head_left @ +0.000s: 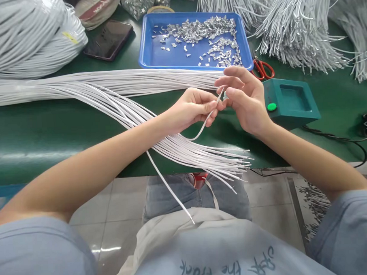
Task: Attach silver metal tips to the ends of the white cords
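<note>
Above a glossy dark green worktop (49, 135), the person's two bare hands meet near the middle; the left hand (197, 106) is closed, pinching a single thin white wire (204, 123) between thumb and fingers close to its end; the wire's tip points up and to the right, and its length curves down below the hand. The right hand (245, 98) is half curled beside that tip, thumb and fingers bent towards it; something small and pale shows at its fingertips, too small to name, and I cannot tell whether the fingers grip it or the wire. Beneath the left forearm fans a loose bundle of slim white wires (184, 149), ends towards the right; one stray white wire (168, 182) reaches past the table's near edge; behind it a straighter bundle of white wires (123, 82) lies across the worktop. Beyond the hands sits a shallow blue plastic tray (168, 59) scattered with small silvery metal pieces (207, 29); red-handled scissors (266, 70) lie by its near right corner; just right of the right hand stands a green box with a square recess (289, 116) and a bright green round button (272, 107).
</note>
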`<state>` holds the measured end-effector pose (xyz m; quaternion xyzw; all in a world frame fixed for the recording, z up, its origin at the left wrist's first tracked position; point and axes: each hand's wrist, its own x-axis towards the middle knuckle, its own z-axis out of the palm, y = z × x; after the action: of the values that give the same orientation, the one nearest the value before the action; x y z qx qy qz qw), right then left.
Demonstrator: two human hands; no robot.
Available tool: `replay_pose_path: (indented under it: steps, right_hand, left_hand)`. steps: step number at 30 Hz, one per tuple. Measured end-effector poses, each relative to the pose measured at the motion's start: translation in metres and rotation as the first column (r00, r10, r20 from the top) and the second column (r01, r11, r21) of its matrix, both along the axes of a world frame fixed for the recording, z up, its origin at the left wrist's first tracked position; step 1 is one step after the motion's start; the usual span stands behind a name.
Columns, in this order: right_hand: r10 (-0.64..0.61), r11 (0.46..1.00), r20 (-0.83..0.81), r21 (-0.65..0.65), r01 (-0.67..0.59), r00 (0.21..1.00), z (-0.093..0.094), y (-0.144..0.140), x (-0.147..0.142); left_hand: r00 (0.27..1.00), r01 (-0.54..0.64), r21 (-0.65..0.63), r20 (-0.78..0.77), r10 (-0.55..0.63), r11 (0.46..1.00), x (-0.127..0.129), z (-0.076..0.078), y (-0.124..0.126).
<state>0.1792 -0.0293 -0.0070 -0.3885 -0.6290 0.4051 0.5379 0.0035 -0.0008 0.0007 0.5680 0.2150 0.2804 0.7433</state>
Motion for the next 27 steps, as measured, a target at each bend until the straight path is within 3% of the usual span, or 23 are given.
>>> replay_pose_path:
  steps: [5,11,22,27]
  right_hand:
    - [0.049,0.999,-0.179,0.0,-0.049,0.983,0.0008,0.0012,-0.0033]
    - [0.009,0.998,-0.044,-0.057,-0.012,0.999,0.0016,0.0006,-0.0007]
    - [0.069,0.979,-0.106,-0.184,-0.088,0.992,0.008,-0.0044,-0.0021]
    - [-0.004,0.986,-0.121,-0.169,-0.017,0.993,0.0074,-0.0035,-0.0006]
  left_hand:
    - [0.999,-0.021,0.069,-0.045,0.024,0.997,0.001,-0.0008,-0.0015]
    - [0.999,-0.019,0.055,-0.038,0.022,0.998,0.0008,-0.0041,-0.0006]
    - [0.999,-0.021,0.065,-0.026,0.023,0.998,0.0017,-0.0057,-0.0002]
    - [0.999,-0.035,0.063,-0.016,0.036,0.997,-0.0007,-0.0084,0.002]
